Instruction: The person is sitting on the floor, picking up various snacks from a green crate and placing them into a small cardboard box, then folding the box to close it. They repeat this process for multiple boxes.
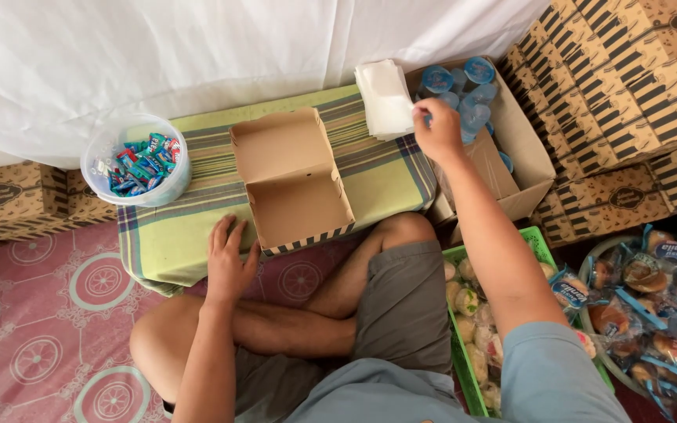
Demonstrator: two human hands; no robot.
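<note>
Head camera looks down on a seated person with crossed legs. At about 12 o'clock lies an open cardboard box point(291, 178) on a striped cloth-covered surface point(381, 176). The left hand point(229, 262) rests flat, fingers spread, touching the box's near corner at 7 o'clock of it. The right hand point(436, 129), out at 1 o'clock, pinches the edge of a stack of white napkins point(384, 98), beside a carton of sealed water cups point(464, 90). A tub of wrapped candies point(136, 160) sits at 10 o'clock.
</note>
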